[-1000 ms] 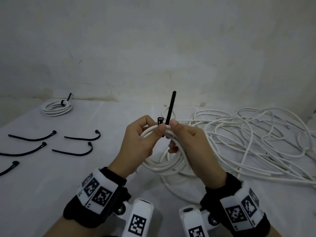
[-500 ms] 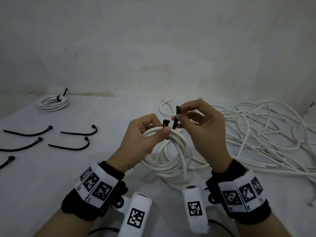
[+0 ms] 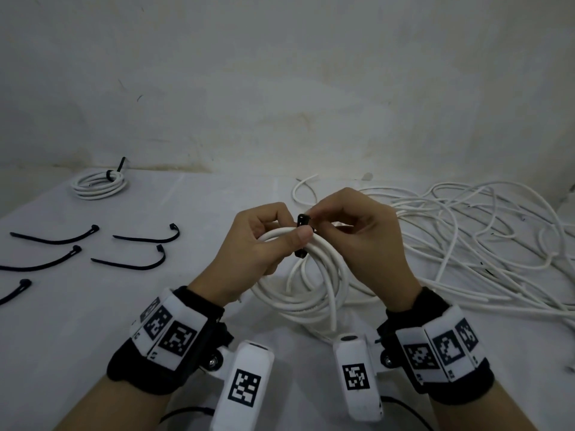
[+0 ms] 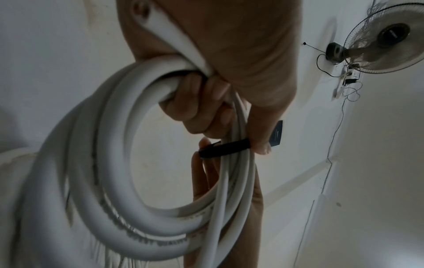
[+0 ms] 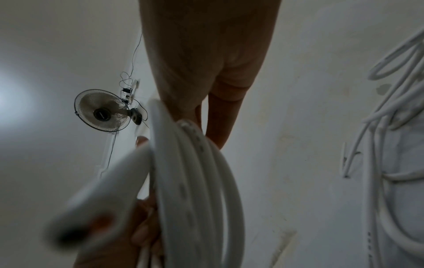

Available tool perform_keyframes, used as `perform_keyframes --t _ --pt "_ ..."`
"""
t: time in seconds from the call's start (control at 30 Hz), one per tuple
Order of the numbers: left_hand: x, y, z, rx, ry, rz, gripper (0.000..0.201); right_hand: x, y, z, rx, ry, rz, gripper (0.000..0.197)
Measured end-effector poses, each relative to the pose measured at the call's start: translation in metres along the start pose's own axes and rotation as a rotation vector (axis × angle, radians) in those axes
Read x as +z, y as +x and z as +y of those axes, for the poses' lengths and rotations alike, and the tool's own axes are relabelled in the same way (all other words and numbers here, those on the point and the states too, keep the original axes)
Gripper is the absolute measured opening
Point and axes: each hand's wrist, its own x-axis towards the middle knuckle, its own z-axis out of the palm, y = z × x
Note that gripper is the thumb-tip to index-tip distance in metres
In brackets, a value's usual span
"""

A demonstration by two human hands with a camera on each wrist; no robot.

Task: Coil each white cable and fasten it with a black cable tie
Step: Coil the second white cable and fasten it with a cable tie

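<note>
My left hand (image 3: 289,227) grips a coil of white cable (image 3: 311,290) at its top, thumb pressed across the strands, and holds it above the table. A black cable tie (image 3: 302,223) is looped around the strands right beside that thumb. My right hand (image 3: 317,220) pinches the tie at its head, and the tail is hidden behind its fingers. In the left wrist view the tie (image 4: 226,147) bands the coil (image 4: 103,163) under my thumb. The right wrist view shows the coil (image 5: 195,181) edge-on below my palm.
A tangle of loose white cables (image 3: 466,237) spreads over the right of the white table (image 3: 93,321). A tied coil (image 3: 99,183) lies at the far left. Several spare black ties (image 3: 130,261) lie on the left. A wall fan (image 5: 103,112) hangs overhead.
The tie's tail stood upright a second ago. My right hand rose along it, took hold, then came down to the tie's head, and the tail is now out of sight.
</note>
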Motion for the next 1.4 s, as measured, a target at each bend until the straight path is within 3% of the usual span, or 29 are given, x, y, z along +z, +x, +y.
perform_keyframes --t 0.37,0.73,0.93,1.13,1.4 --pt "0.001 -0.001 0.002 -0.012 0.014 0.001 0.025 0.0 0.0 0.002 -0.016 -0.008 0.0 0.023" --pt "0.003 -0.001 0.01 -0.125 0.006 -0.041 0.036 0.0 0.0 0.004 -0.094 -0.015 -0.03 0.025" --pt "0.004 -0.002 0.008 -0.18 -0.022 -0.067 0.032 -0.003 0.002 0.002 -0.175 -0.043 0.009 0.026" --pt "0.006 -0.003 0.004 -0.146 -0.007 -0.088 0.034 -0.005 0.002 0.0 -0.186 -0.118 -0.076 0.022" --pt "0.002 -0.002 0.002 -0.071 -0.05 -0.027 0.025 -0.003 0.002 0.002 -0.169 -0.118 0.005 0.025"
